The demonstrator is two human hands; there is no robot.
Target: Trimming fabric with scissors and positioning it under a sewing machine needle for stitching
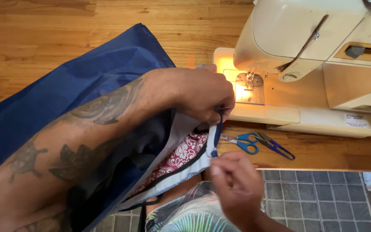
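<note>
The left hand (202, 92) reaches across from the lower left, its tattooed forearm lying over a big sheet of blue fabric (65, 90) that spreads over the wooden table (44, 25) and hangs off its near edge. The fingers of that hand are closed, pinching the top of a narrow blue strap (217, 129) together with the pale edge of the cloth, just in front of the sewing machine (305, 60). The right hand (235, 182) comes up from below, slightly blurred, its fingertips closed on the lower end of the same strap, so the strap runs short and nearly upright between the two hands. Under the strap the fabric folds open and shows a grey-white inner layer (181, 129) with a dark edge, and inside it a red cloth with a white flower print (181, 154). The whole bundle sits at the table's front edge, partly over the person's lap, where patterned shorts (190, 212) in green and blue show. The cream machine stands at the right rear of the table, its lamp lit over the needle plate (247, 86), close beside the left hand but not touching it. Blue-handled scissors (245, 141) and small blue thread snips (275, 146) lie on the wood just right of the hands. Below the table edge is a grey tiled floor (318, 197)
</note>
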